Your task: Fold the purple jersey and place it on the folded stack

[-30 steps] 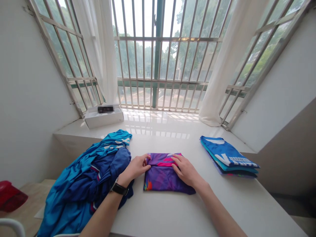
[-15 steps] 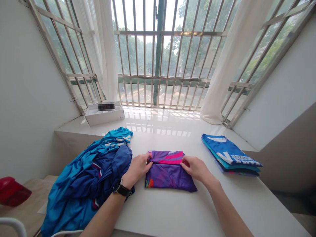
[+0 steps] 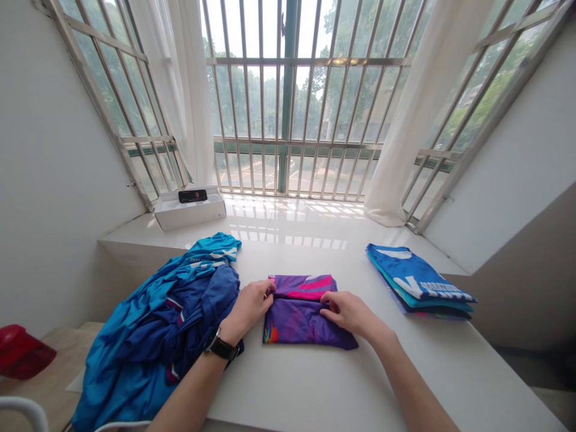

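A purple shirt (image 3: 306, 324) with pink stripes lies folded into a flat rectangle on the white table in front of me. At its upper left edge, my left hand (image 3: 249, 309) pinches the fabric between thumb and fingers. My right hand (image 3: 353, 312) rests on the right part of the shirt, thumb and forefinger apart on the cloth. Beside my left forearm is a loose heap of clothes: a bright blue shirt (image 3: 117, 348) and a navy garment (image 3: 198, 318) with red and white trim. To the right sits a stack of folded shirts (image 3: 418, 276), a blue one on top.
A white box (image 3: 191, 215) with a phone (image 3: 192, 195) on it stands at the back left of the white table (image 3: 279, 384). Barred windows (image 3: 288, 102) and white curtains (image 3: 396, 156) surround the far side. A red object (image 3: 24, 354) is at lower left.
My right hand moved off the shirt's surface to its right edge, then back inward onto the cloth. My left hand stays at the left edge.
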Available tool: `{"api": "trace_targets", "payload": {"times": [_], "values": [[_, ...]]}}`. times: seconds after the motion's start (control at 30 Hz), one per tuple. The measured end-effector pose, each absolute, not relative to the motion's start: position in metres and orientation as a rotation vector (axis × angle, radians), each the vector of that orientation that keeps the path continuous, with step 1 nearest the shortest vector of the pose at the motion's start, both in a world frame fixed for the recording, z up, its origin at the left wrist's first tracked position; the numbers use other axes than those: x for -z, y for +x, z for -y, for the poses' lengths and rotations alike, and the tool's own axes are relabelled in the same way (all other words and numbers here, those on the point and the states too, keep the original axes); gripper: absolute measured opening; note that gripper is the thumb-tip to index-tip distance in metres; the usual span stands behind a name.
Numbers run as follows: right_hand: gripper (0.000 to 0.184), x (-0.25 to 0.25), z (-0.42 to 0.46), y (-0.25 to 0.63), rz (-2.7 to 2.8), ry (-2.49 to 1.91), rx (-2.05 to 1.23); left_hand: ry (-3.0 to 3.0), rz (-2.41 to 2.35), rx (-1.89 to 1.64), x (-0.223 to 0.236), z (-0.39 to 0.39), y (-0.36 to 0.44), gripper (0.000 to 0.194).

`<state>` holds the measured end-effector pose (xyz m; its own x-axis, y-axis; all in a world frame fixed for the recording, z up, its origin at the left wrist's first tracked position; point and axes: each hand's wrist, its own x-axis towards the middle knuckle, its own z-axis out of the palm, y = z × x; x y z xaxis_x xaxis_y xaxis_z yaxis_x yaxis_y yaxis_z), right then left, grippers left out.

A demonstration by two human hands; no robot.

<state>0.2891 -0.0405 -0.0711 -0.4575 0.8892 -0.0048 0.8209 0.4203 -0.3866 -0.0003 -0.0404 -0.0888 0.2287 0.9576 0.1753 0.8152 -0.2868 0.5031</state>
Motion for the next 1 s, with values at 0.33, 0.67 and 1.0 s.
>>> {"api": "trace_targets", "payload": {"times": [0.33,0.67,1.0], "values": [[0.020,0.067,0.035,0.303,2.392,-1.650,-0.408,2.253,-1.626,-0.613,0.087,0.042,-0.005,0.022],[0.020,0.073,0.031,0.311,2.432,-1.616,-0.318,2.298,-1.637,-0.541,0.088,0.043,-0.002,0.022],[0.030,0.075,0.031,0.300,2.487,-1.638,-0.210,2.279,-1.632,-0.517,0.087,0.043,-0.004,0.019]]}}
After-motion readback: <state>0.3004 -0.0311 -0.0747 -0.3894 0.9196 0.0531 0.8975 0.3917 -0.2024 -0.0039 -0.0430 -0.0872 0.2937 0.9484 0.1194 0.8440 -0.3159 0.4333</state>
